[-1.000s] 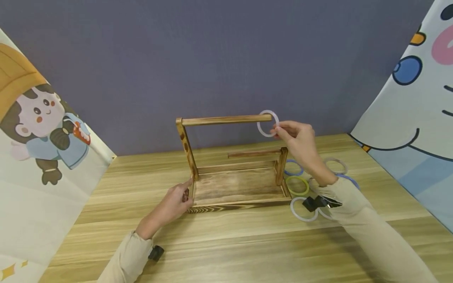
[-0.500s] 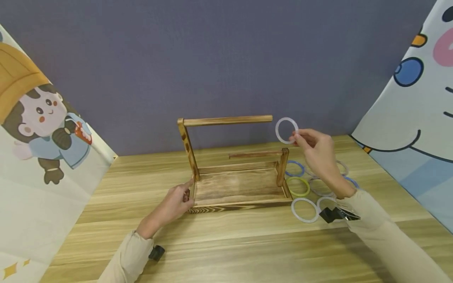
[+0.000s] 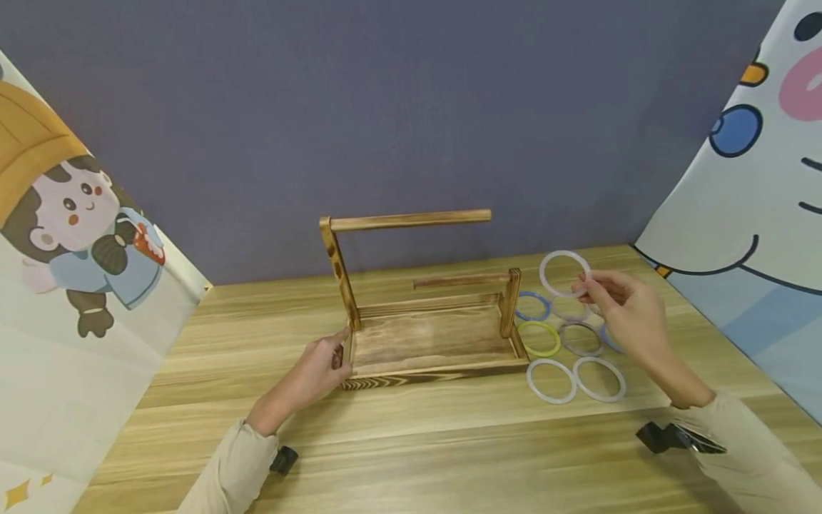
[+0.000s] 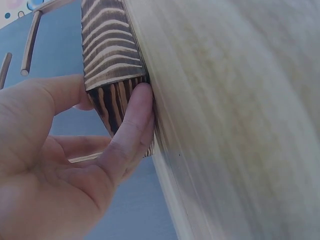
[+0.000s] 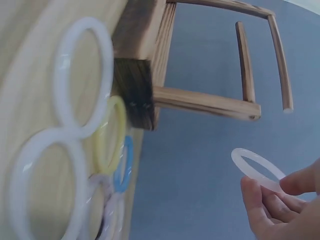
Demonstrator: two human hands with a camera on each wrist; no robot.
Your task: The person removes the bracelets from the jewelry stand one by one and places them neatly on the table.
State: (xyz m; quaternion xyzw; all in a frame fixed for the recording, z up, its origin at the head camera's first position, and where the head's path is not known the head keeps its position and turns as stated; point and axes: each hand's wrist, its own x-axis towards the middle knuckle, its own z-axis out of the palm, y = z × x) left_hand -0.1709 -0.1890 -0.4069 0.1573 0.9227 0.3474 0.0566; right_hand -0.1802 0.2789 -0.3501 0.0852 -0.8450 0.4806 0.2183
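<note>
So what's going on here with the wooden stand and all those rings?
A person is working at a wooden table. The left hand grips the front left corner of a wooden rack that has two horizontal rods. The right hand pinches a white ring in the air to the right of the rack, clear of both rods. More rings, white, yellow, blue and greyish, lie on the table beside the rack.

obstacles: wooden rack [image 3: 424, 314], rings on table [image 3: 568, 353] | free: open air above those rings

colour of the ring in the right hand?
Translucent white. The ring pinched by the right hand shows best in the right wrist view.
</note>
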